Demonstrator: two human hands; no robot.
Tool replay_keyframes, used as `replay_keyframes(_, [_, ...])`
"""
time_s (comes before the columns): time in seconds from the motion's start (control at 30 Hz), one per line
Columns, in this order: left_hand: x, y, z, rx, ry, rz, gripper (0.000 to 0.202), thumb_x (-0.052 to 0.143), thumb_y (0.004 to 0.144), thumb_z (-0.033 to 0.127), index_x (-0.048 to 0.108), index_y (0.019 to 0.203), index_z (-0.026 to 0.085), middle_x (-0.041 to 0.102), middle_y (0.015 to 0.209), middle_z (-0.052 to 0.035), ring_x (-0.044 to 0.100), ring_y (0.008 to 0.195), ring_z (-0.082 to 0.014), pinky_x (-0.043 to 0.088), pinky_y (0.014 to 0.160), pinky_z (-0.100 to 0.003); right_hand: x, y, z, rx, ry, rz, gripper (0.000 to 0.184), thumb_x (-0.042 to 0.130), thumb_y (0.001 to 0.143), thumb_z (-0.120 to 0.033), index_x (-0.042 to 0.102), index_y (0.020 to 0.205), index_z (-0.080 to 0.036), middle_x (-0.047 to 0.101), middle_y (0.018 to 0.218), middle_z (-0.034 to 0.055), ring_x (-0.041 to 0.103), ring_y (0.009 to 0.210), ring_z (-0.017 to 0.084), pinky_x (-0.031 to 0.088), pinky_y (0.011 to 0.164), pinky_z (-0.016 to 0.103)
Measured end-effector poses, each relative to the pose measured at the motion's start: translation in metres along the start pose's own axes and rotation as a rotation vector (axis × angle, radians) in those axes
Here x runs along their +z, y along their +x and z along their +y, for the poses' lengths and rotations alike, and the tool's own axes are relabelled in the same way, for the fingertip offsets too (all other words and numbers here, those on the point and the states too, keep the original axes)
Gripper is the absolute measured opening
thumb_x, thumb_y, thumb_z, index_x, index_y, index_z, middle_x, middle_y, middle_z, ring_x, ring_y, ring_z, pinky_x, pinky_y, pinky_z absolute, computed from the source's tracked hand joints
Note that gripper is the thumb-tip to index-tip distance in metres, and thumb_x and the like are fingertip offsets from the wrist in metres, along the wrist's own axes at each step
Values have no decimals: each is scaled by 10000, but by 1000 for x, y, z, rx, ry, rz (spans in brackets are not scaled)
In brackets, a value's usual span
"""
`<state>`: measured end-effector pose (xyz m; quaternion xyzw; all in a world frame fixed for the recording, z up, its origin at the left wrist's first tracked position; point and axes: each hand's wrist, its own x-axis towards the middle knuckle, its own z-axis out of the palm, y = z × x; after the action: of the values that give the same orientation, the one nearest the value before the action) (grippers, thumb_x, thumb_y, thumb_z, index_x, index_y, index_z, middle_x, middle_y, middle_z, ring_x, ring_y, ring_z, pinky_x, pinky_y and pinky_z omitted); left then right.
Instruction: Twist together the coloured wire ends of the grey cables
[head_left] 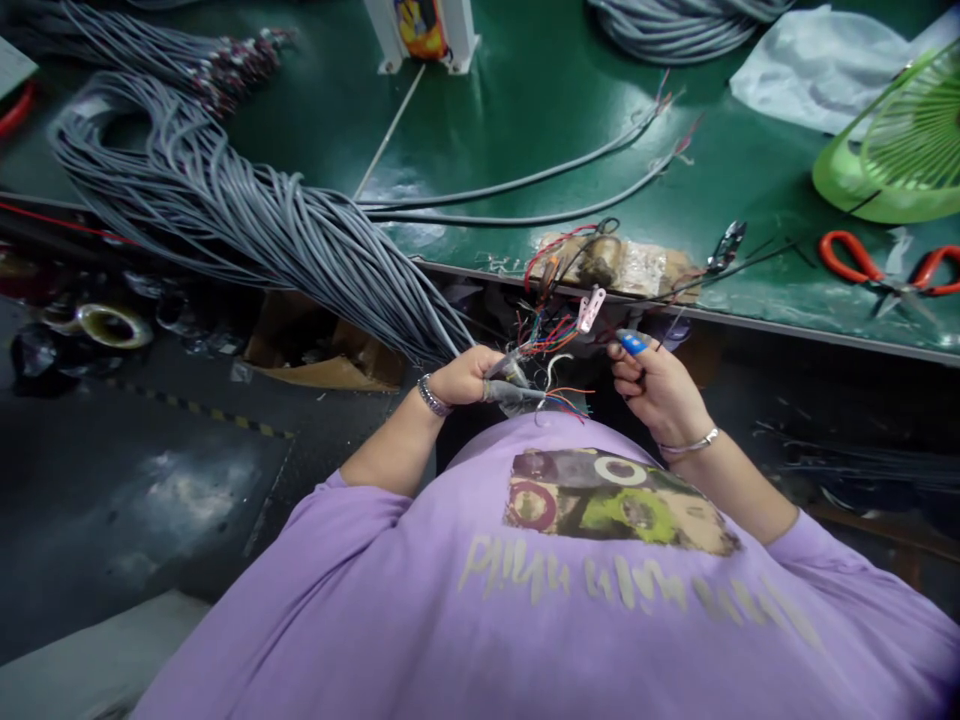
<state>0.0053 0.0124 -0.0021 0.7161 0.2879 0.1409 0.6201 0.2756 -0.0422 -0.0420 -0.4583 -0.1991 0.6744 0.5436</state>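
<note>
Left hand [474, 378]: fingers clamped on grey cable ends [516, 392], coloured wires [551, 342] splayed, near counter [510, 130] edge. Right hand [660, 388]: fingers curled at small blue piece [632, 343]; can't tell if gripping it.

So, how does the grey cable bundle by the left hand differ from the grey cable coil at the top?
The cable bundle stretches out past the edge of the green table; the cable coil curves round on top. The bundle reaches the left hand; the coil lies away from it. Both are grey.
</note>
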Motion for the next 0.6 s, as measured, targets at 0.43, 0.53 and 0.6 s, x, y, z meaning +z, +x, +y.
replay_keyframes(0.43, [8, 11, -3, 28, 2, -22, 436, 809, 710, 521, 720, 735, 95, 656, 632, -32, 553, 553, -87, 460, 548, -171, 46, -14, 10, -174, -440, -274, 394, 856, 636, -350, 603, 896, -197, 660, 741, -10, 597, 654, 128, 495, 606, 264])
replay_keyframes(0.53, [5, 4, -1, 7, -31, -46, 449, 834, 673, 525, 729, 754, 96, 670, 641, -44, 568, 553, -97, 463, 541, -182, 38, -6, 16, -218, -274, -83, 420, 866, 609, -353, 586, 888, -211, 647, 731, -28, 569, 616, 100, 472, 563, 230])
replay_keyframes(0.6, [5, 1, 0, -14, -38, -44, 447, 840, 663, 523, 728, 751, 100, 660, 622, -40, 561, 535, -95, 456, 524, -189, 28, 1, 15, -257, -196, 57, 437, 877, 585, -338, 581, 884, -219, 607, 679, -51, 493, 542, 73, 392, 477, 197])
